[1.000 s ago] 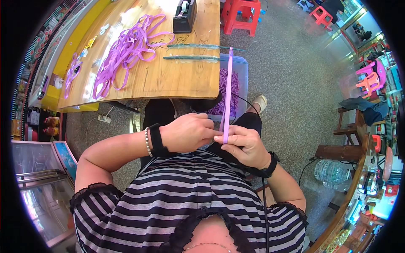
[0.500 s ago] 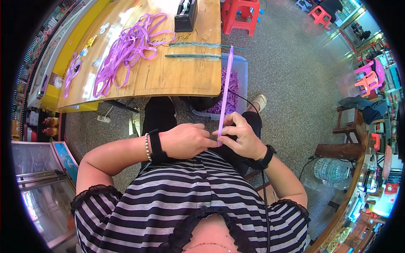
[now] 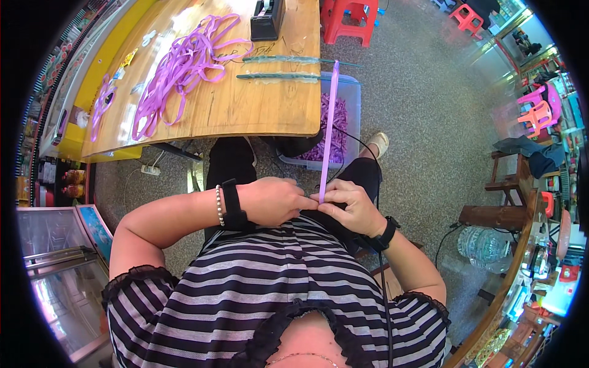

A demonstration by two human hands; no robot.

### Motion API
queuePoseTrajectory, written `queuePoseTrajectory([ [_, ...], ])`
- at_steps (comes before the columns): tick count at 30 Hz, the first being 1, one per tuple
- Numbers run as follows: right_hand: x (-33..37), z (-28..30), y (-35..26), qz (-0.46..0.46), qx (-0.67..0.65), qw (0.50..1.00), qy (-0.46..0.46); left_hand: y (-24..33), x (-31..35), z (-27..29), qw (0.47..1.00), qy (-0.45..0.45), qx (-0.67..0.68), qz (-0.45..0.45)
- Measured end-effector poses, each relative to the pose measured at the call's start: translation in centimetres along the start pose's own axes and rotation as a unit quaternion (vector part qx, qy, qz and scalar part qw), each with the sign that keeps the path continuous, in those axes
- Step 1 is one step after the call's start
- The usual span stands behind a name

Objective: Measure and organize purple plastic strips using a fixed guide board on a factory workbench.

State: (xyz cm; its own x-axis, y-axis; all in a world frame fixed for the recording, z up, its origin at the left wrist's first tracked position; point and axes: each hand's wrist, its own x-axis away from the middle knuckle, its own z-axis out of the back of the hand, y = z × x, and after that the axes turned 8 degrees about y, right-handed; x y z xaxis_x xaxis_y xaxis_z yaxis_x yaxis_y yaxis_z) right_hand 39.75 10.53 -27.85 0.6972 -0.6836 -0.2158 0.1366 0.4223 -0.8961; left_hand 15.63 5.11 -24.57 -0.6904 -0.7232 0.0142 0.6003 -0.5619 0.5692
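Note:
A narrow purple ribbon [image 3: 330, 122] runs taut from the tip of a thin rod [image 3: 350, 64] down to my hands. That rod and a second thin rod [image 3: 276, 76] are taped to the table and jut past its right edge. My right hand [image 3: 348, 208] pinches the ribbon's lower end between thumb and fingers. My left hand [image 3: 274, 201] is closed, its forefinger and hidden thumb meeting at the same end of the ribbon. Below the ribbon stands a clear plastic bin [image 3: 354, 101] holding many small purple ribbon pieces [image 3: 316, 150].
On the wooden table [image 3: 264, 113] lie a heap of loose purple ribbon [image 3: 184, 70] and a black tape dispenser [image 3: 267, 21]. A red stool [image 3: 350, 21] stands beyond the bin. To the right are a wooden bench [image 3: 497, 218] and a large water bottle [image 3: 483, 247].
My right hand's raised fingers have come down and closed on the ribbon's end. Both hands have shifted slightly, still together at that end.

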Motion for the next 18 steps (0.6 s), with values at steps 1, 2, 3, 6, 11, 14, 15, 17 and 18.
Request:
queuePoseTrajectory([
  [1, 0.0, 0.1, 0.0, 0.005, 0.001, 1.000, 0.004, 0.0, -0.2, 0.2, 1.000, -0.004, 0.009, -0.002],
  [2, 0.0, 0.2, -0.1, 0.010, 0.002, 1.000, 0.008, 0.1, -0.3, 0.3, 1.000, -0.008, 0.017, -0.003],
  [3, 0.1, 0.4, -0.3, 0.009, 0.002, 1.000, 0.009, 0.2, -0.3, 0.5, 1.000, -0.009, 0.018, -0.003],
  [6, 0.2, 0.6, -0.5, 0.014, -0.007, 1.000, 0.011, 0.5, -0.2, 1.0, 0.999, -0.006, 0.041, -0.016],
  [11, 0.4, -0.1, -0.1, 0.029, 0.006, 0.999, -0.015, 1.3, 0.7, 2.0, 0.998, -0.066, 0.012, 0.014],
  [14, 0.1, -0.6, -0.2, 0.040, 0.001, 0.999, -0.007, 1.3, 0.9, 2.4, 0.996, -0.082, -0.025, 0.013],
  [15, 0.1, -0.8, -0.1, 0.040, 0.001, 0.999, -0.007, 1.3, 0.9, 2.4, 0.996, -0.082, -0.025, 0.013],
  [17, 0.2, -1.1, 0.4, -0.028, -0.080, 0.996, -0.014, 1.4, 1.1, 2.6, 0.995, -0.063, -0.070, -0.016],
  [18, 0.1, -0.9, 0.3, -0.027, -0.080, 0.996, -0.014, 1.5, 1.0, 3.0, 0.995, -0.063, -0.070, -0.016],
])
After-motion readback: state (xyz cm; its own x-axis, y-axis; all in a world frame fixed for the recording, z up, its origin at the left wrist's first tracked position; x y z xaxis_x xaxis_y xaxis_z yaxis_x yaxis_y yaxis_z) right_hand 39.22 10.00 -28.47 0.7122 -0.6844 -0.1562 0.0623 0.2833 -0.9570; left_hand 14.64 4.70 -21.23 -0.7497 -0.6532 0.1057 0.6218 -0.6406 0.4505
